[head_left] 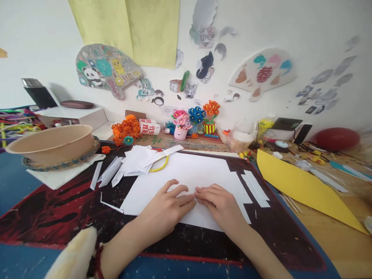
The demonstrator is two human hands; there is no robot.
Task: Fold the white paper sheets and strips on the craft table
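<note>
Meeting at the fingertips over the white sheet [200, 168] on the dark mat [279, 232], the left hand [173, 203] has its upper fingers spread, the right hand [217, 200] its fingers together (whether either pinches paper, I cannot tell). Cut paper [138, 159] lies beyond. Farther out, a pink pot [180, 134] holds pink flowers [180, 117], a striped pot [209, 127] orange flowers [211, 108]; the beige bowl's [55, 143] bottom is hidden.

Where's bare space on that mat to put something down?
Two spots on the mat, apart from small bits: the red-streaked left part, between the bowl and left forearm, and the right part, between the paper strips and right forearm. It's crowded on the far left of the white sheet, where paper scraps pile up, and behind that, where flowers stand.
</note>
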